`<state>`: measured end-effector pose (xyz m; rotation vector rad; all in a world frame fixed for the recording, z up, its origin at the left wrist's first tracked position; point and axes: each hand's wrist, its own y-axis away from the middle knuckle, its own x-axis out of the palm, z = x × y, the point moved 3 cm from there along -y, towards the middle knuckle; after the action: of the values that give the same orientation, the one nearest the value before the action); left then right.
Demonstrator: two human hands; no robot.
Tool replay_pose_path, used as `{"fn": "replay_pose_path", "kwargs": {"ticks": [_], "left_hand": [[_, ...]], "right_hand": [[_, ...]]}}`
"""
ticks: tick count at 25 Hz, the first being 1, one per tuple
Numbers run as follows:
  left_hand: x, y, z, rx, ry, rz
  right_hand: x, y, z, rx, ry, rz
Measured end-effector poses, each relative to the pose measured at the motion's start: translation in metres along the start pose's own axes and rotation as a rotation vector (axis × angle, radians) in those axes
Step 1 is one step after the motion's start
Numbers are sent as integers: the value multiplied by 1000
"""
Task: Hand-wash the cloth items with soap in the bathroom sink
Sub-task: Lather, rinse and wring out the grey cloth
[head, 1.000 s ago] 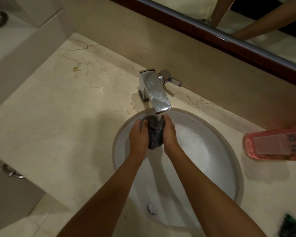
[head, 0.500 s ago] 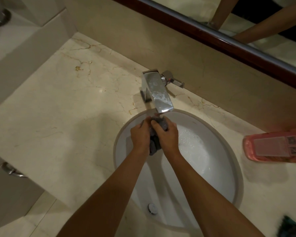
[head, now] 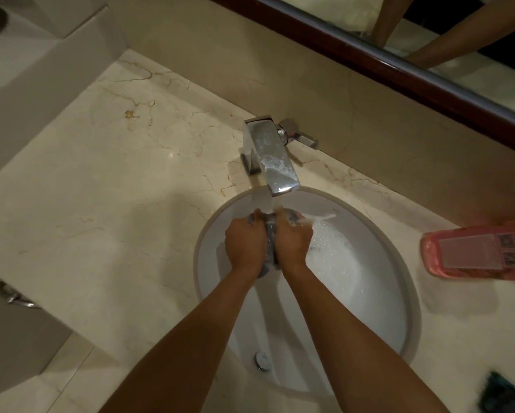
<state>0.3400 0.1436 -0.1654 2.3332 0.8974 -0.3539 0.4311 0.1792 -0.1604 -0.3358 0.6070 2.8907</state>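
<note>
A small dark grey cloth (head: 270,251) is bunched between my two hands over the white oval sink (head: 378,317). My left hand (head: 244,245) grips its left side and my right hand (head: 293,242) grips its right side, knuckles up. Water runs from the chrome faucet (head: 272,159) onto the cloth and my right hand and splashes to the right. Foam lies in the basin to the right of my hands. Most of the cloth is hidden by my fingers.
A pink soap bottle (head: 476,251) lies on the marble counter (head: 101,204) at the right. A dark cloth item (head: 506,394) shows at the bottom right corner. The sink drain (head: 263,361) is near the front. A mirror runs along the back wall.
My hands have closed together round the cloth and twisted it. Water now splashes off my right hand to the right.
</note>
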Motion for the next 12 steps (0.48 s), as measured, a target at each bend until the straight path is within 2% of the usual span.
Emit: {"fn": "replay_pose_path", "kwargs": {"ticks": [5,7,9,10,12], "left_hand": [[-2,5,-5,194,-152,13],[-5,8,-7,234,-188,7],[-8,8,-3,206,-118,-3],[-10,7,1,149,-14,-13],[-14,0,8,22,201,-15]], "right_hand": [[2,-6,-8,259,29,-33],[2,-6,-10,430,-72,18],[3,-2,-9,572,-202,115],[4,-1,-6,549,-197,179],[5,-3,-2,373,-55,299]]}}
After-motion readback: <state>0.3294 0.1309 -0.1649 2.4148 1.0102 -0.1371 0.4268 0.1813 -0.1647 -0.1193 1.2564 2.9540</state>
